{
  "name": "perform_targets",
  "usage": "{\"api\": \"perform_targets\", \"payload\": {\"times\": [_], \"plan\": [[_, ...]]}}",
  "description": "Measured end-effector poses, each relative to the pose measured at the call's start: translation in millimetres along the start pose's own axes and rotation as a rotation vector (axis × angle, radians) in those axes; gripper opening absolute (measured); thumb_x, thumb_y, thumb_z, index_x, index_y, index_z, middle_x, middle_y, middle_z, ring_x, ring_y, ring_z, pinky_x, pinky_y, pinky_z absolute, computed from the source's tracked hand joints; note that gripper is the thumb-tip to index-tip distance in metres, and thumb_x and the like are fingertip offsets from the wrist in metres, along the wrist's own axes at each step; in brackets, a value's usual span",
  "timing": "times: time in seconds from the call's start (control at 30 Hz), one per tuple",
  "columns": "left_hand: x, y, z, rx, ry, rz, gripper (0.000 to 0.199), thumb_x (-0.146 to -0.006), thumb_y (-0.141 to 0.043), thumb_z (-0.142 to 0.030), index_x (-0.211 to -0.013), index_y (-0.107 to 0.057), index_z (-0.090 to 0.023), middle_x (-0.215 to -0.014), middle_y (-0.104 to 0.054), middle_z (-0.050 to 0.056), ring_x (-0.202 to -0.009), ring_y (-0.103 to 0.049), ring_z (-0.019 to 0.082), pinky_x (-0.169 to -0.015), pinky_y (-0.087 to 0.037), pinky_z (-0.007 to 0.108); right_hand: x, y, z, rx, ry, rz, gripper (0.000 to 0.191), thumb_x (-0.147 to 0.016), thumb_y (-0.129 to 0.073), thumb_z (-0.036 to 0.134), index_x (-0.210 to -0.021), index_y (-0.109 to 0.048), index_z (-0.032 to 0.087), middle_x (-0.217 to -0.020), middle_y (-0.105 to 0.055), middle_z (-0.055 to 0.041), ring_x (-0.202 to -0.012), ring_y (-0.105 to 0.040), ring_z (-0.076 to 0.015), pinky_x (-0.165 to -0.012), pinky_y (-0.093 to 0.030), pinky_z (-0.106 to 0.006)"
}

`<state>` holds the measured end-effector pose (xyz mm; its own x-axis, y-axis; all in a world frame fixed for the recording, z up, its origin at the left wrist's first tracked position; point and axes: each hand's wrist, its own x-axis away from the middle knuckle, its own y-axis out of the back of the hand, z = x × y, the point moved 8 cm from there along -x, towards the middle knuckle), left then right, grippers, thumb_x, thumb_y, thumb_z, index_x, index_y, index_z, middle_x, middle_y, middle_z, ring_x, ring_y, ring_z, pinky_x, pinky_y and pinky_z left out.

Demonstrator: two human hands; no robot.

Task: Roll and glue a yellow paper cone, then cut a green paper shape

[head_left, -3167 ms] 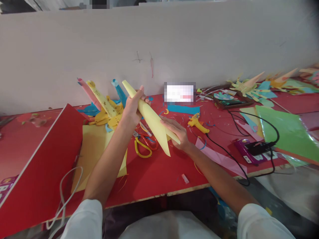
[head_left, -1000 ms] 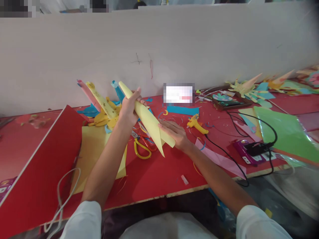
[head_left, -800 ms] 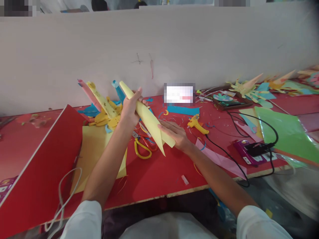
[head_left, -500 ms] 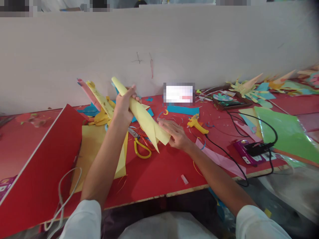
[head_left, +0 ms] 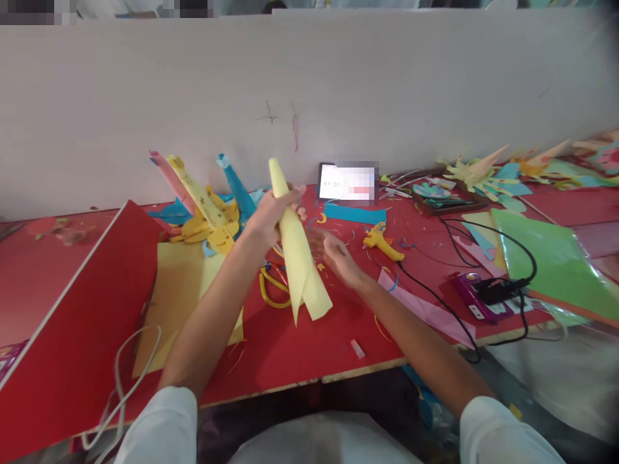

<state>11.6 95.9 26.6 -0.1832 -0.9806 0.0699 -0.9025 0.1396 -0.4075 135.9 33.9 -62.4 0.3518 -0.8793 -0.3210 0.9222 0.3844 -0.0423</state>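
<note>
A pale yellow paper cone [head_left: 300,258] is gripped in my left hand [head_left: 275,216], whose fingers wrap round its upper part. Its narrow tip points up and away from me, and its wide end, with an overlapping pointed flap, hangs towards me. Just right of the cone is my right hand [head_left: 341,258], fingers stretched out and slightly blurred, apart from the paper. Partly hidden behind the cone lie scissors [head_left: 271,295] with yellow handles. A yellow glue gun [head_left: 384,243] rests to the right of my right hand.
Finished paper cones, pink, yellow and blue [head_left: 236,187], stand at the back left. A yellow sheet [head_left: 169,290] lies by a raised red board [head_left: 91,309]. A phone [head_left: 344,182] leans on the white partition [head_left: 193,84]. Black cables run to a purple box [head_left: 476,299].
My left hand has swung the cone to the right and more upright. My right hand has come off the cone's wide end. The blue cone behind is now uncovered.
</note>
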Motion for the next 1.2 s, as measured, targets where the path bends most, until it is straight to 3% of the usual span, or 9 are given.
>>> {"api": "perform_targets", "payload": {"times": [0.13,0.3,0.47,0.67,0.8,1.03,1.2], "plan": [[-0.2,-14.8,26.8,-0.086,0.000,0.049,0.047,-0.068,-0.098,-0.032,-0.078,-0.054,-0.021,-0.057,-0.054,-0.006,-0.050,-0.061,0.011,-0.051,-0.054,0.023,2.5,-10.2,-5.0,-0.066,-0.061,-0.039,0.074,-0.095,-0.057,0.080,-0.147,-0.052,0.027,-0.132,-0.075,-0.0119,-0.111,-0.077,-0.0255,-0.089,-0.066,-0.039],[0.0,-12.5,29.6,-0.158,-0.067,-0.001,0.044,-0.071,-0.097,-0.035,-0.076,-0.055,-0.021,-0.057,-0.054,-0.005,-0.049,-0.061,0.011,-0.044,-0.046,0.021,7.7,-23.1,-4.3,-0.070,-0.107,-0.077,0.068,-0.090,-0.071,0.072,-0.137,-0.054,0.025,-0.129,-0.075,-0.0130,-0.106,-0.077,-0.0275,-0.083,-0.066,-0.039],[1.1,-17.2,31.0,-0.198,-0.096,-0.002,0.044,-0.073,-0.096,-0.037,-0.074,-0.055,-0.021,-0.057,-0.054,-0.005,-0.049,-0.061,0.011,-0.046,-0.046,0.021,10.4,-27.7,-1.6,-0.096,-0.108,-0.124,0.057,-0.093,-0.070,0.068,-0.131,-0.057,0.026,-0.122,-0.076,-0.0109,-0.105,-0.077,-0.0277,-0.080,-0.067,-0.038],[4.6,-21.9,33.4,-0.194,-0.024,0.042,0.047,-0.070,-0.098,-0.034,-0.094,-0.059,-0.023,-0.063,-0.062,-0.004,-0.055,-0.067,0.014,-0.051,-0.051,0.024,11.7,-28.0,-5.2,-0.257,-0.188,-0.147,0.055,-0.092,-0.074,0.063,-0.131,-0.057,0.029,-0.100,-0.077,-0.0030,-0.073,-0.075,-0.0205,-0.064,-0.066,-0.034],[7.5,-24.8,34.5,-0.207,0.034,0.082,0.052,-0.071,-0.097,-0.034,-0.104,-0.058,-0.025,-0.067,-0.070,-0.002,-0.054,-0.067,0.015,-0.053,-0.052,0.026,10.3,-19.6,-1.1,-0.227,-0.173,-0.169,0.056,-0.088,-0.078,0.062,-0.129,-0.059,0.028,-0.106,-0.078,-0.0046,-0.080,-0.077,-0.0221,-0.070,-0.066,-0.035],[8.3,-31.8,41.2,-0.246,-0.026,0.138,0.046,-0.073,-0.095,-0.034,-0.099,-0.058,-0.023,-0.070,-0.071,0.000,-0.058,-0.070,0.016,-0.054,-0.053,0.026,4.5,-11.1,6.0,-0.151,-0.118,-0.130,0.061,-0.091,-0.072,0.068,-0.132,-0.059,0.025,-0.117,-0.079,-0.0096,-0.100,-0.079,-0.0283,-0.078,-0.068,-0.038],[10.6,-37.7,44.2,-0.288,-0.040,0.156,0.048,-0.072,-0.095,-0.032,-0.099,-0.057,-0.022,-0.073,-0.071,0.000,-0.064,-0.072,0.017,-0.061,-0.056,0.028,4.9,-6.9,1.3,-0.139,-0.110,-0.200,0.060,-0.090,-0.073,0.065,-0.135,-0.058,0.028,-0.117,-0.078,-0.0080,-0.097,-0.079,-0.0274,-0.079,-0.069,-0.039]]}}
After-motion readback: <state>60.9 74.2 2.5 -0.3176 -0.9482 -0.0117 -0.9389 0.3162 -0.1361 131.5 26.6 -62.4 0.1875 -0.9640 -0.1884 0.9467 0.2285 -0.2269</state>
